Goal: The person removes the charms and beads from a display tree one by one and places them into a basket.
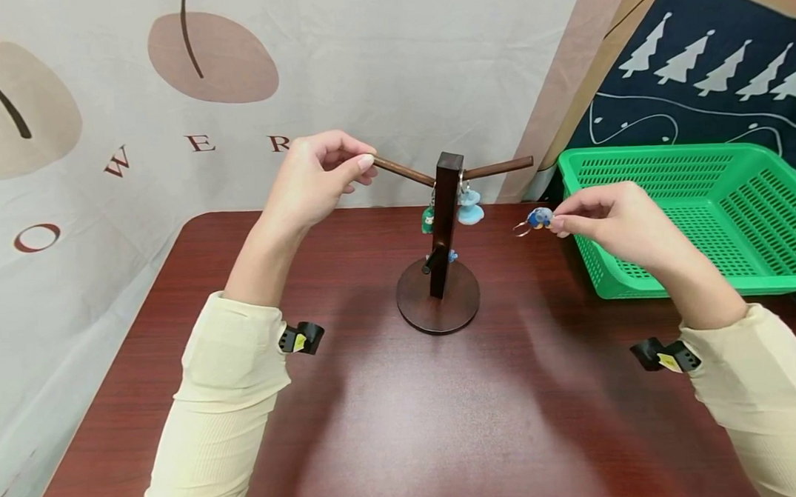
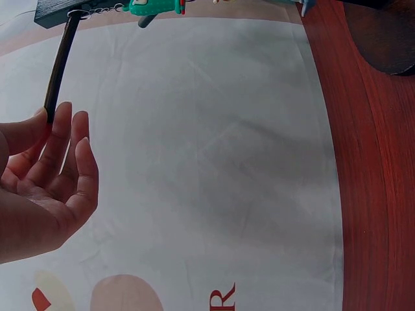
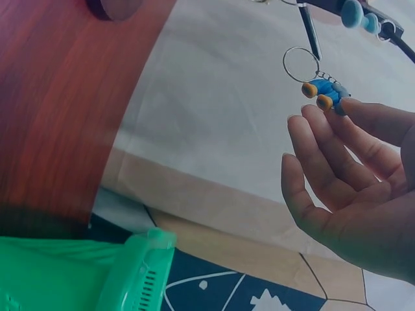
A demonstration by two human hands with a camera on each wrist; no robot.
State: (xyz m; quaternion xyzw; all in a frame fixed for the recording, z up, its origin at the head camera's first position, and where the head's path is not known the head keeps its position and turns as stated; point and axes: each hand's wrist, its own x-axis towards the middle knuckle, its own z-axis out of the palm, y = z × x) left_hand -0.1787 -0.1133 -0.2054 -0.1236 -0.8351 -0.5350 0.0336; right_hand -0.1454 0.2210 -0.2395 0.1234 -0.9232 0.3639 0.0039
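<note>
A dark wooden stand [image 1: 445, 224] with a round base and several pegs stands on the table. My left hand [image 1: 324, 174] pinches the tip of its upper left peg [image 1: 404, 171] between thumb and finger. Out to the right of the stand, my right hand [image 1: 610, 217] pinches a blue keychain [image 1: 540, 218] with a small figure; its metal ring [image 3: 301, 65] points toward the stand, apart from it. A green keychain [image 1: 427, 220] hangs from the left peg near the post. On the upper right peg [image 1: 501, 167] hangs a light-blue keychain [image 1: 470, 208], also close to the post.
A green plastic basket [image 1: 706, 287] stands at the right, beyond the right hand. A pale printed cloth [image 1: 390, 71] hangs behind the reddish-brown table [image 1: 406, 426]. Low on the stand, a short peg [image 1: 433, 260] points forward, with a small blue item [image 1: 453, 256] partly hidden behind the post.
</note>
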